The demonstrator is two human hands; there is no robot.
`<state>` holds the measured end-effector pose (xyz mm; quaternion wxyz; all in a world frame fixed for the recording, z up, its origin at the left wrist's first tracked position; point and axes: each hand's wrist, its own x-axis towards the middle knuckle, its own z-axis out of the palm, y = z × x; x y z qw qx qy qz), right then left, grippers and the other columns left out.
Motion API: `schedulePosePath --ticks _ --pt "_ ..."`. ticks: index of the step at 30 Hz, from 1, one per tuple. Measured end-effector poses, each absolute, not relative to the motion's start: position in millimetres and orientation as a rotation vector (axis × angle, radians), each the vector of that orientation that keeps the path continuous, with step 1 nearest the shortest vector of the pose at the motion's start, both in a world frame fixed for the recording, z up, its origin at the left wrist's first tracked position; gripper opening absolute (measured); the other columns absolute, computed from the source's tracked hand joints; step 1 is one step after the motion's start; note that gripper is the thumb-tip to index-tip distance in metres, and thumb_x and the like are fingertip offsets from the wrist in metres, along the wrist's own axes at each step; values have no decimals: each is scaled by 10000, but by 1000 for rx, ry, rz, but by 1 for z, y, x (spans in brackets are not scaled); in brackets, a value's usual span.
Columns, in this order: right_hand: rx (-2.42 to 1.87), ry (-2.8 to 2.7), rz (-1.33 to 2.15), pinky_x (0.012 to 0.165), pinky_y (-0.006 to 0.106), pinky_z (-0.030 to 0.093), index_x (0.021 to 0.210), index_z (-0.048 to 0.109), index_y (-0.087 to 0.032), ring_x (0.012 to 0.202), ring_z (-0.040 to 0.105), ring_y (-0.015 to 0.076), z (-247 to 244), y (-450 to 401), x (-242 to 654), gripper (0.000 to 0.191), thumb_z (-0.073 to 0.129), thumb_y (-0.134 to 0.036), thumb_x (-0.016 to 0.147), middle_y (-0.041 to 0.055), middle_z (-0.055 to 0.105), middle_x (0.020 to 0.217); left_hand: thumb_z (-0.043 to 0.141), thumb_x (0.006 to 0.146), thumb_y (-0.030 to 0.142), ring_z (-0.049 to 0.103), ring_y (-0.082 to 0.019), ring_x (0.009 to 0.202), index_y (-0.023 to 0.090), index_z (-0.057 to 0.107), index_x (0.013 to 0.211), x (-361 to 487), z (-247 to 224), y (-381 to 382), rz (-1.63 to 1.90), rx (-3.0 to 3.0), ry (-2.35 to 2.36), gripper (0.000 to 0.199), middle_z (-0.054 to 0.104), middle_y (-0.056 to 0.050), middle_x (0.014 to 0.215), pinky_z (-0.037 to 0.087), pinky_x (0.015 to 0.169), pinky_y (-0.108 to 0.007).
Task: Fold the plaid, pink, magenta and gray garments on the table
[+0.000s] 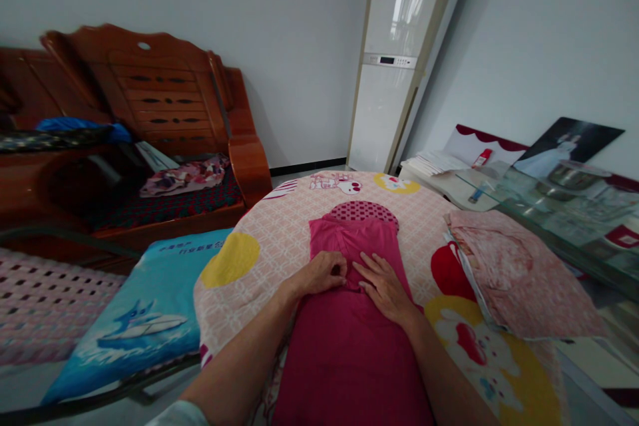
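A long magenta-pink garment (349, 353) lies lengthwise on the cloth-covered table, folded into a narrow strip. Its near end runs out of the bottom of the view, and the exact kind of garment is hard to make out. My left hand (319, 273) is closed in a pinch on the fabric near the middle, thumb and forefinger meeting. Just to its right, my right hand (387, 289) rests flat on the garment with the fingers spread. Beyond the garment's far end shows a dotted purple patch (367, 211).
A folded pale pink cloth (524, 273) lies on the patterned tablecloth (279, 213) at the right. A glass table (529, 206) with bowls stands beyond it. On the left are a chair with a blue cushion (164, 293) and a wooden sofa (164, 100).
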<state>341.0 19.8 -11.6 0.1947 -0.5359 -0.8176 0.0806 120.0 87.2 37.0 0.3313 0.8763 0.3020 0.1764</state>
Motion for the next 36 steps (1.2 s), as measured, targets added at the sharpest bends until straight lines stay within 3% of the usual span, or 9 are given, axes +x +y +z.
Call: schedulePosePath --ticks 7,12,25,36 --pt "-1517 -2284 230 1147 530 282 1423 471 -311 1431 279 281 -13 20 341 463 454 -308 960 25 359 1546 659 755 131 592 -133 795 160 739 757 114 26 97 457 2213 571 85 676 -22 806 419 733 -207" --pt "-1525 -2298 238 1148 523 284 1428 464 -314 1432 277 277 -11 21 341 470 448 -299 958 18 357 1548 665 772 188 593 -134 780 175 766 848 116 25 96 474 2129 573 127 686 -22 819 417 718 -209" --pt "-1512 -2285 262 1155 529 271 1427 469 -291 1433 272 276 -11 20 341 490 464 -262 937 24 358 1548 731 720 275 562 -125 719 158 759 805 127 22 90 527 1992 644 146 650 -22 789 406 640 -204" --pt "-1554 -2303 263 1155 519 275 1417 485 -291 1431 273 283 -6 18 339 512 472 -212 911 22 357 1548 702 695 144 551 -88 619 144 683 792 133 23 83 561 1855 757 100 653 15 715 403 594 -183"
